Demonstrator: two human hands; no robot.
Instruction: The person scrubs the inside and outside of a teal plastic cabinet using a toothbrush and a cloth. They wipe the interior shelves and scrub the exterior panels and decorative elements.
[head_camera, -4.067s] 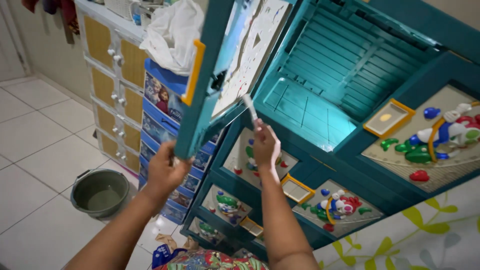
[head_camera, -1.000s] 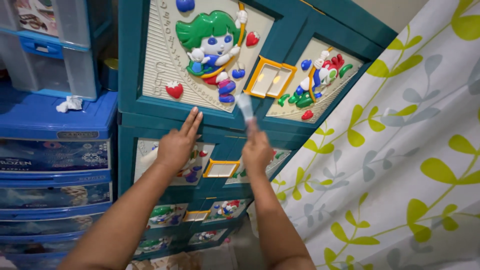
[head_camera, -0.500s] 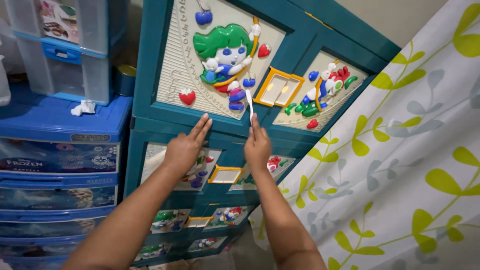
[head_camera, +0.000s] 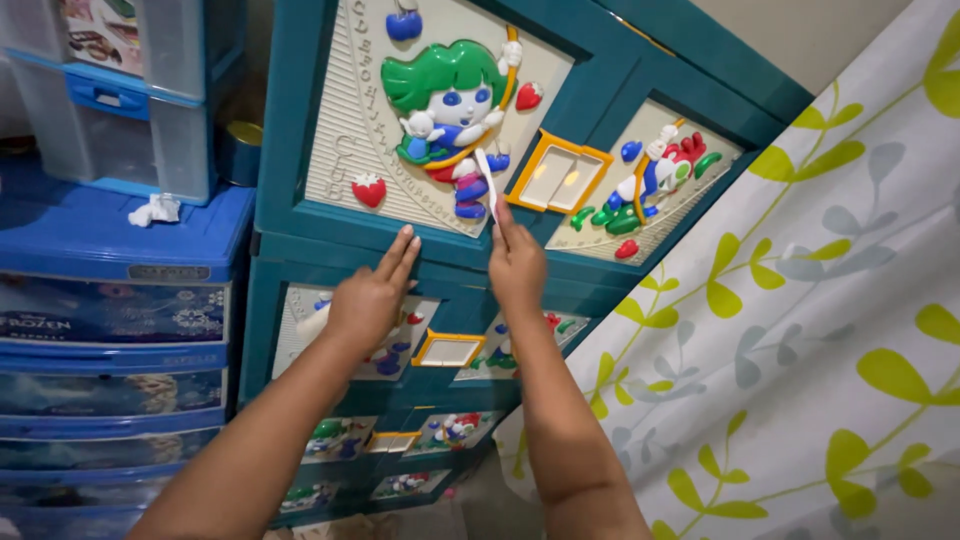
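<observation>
The right hand pinches a thin white stick-like tool, perhaps a small brush, its tip up against the raised cartoon figure on the upper left door of the teal plastic cabinet. The left hand holds nothing; it lies flat, fingers together, pressed on the door's lower rail, apparently to steady the panel. A yellow-framed handle sits just right of the tool. Left stands a blue drawer unit; right hangs a leaf-printed curtain.
</observation>
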